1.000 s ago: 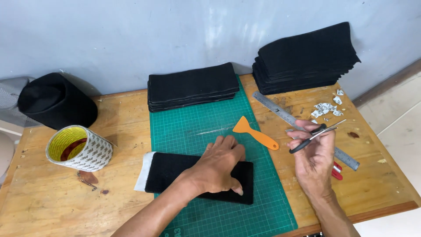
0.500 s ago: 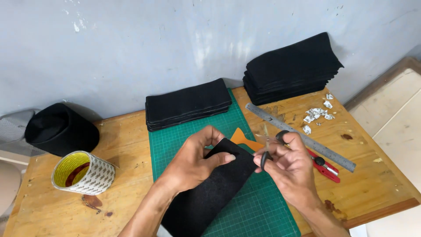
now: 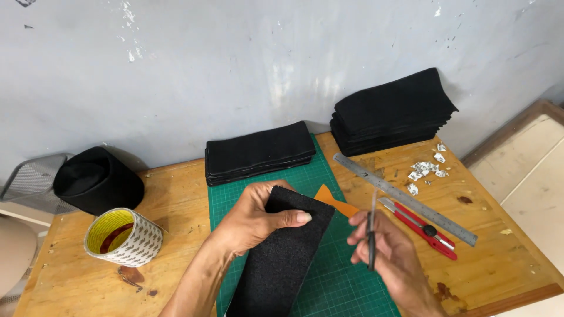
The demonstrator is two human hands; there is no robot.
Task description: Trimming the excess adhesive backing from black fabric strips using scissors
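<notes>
Wrapped around the top end of a black felt strip (image 3: 282,252), the left hand (image 3: 252,220) holds it raised and tilted over the green cutting mat (image 3: 346,282), thumb lying flat across the face of the strip and the other fingers curled behind it. Its lower end runs out of the bottom of the view, so its full length can't be seen. Beside it, the right hand (image 3: 390,258) is closed around a slim dark tool (image 3: 372,232) held upright, fingers bunched tight on its lower part; it looks like a pair of small scissors or snips, but it is seen edge-on and blurred, so I cannot say for sure. An orange scraper (image 3: 332,199) pokes out from behind the strip, mostly hidden. To the right lie a steel ruler (image 3: 405,199) and, just beside it, a red utility knife (image 3: 420,226). Two stacks of black felt (image 3: 258,152) sit against the wall, and a tape roll (image 3: 123,238) stands at the left on the wooden table (image 3: 499,258)
</notes>
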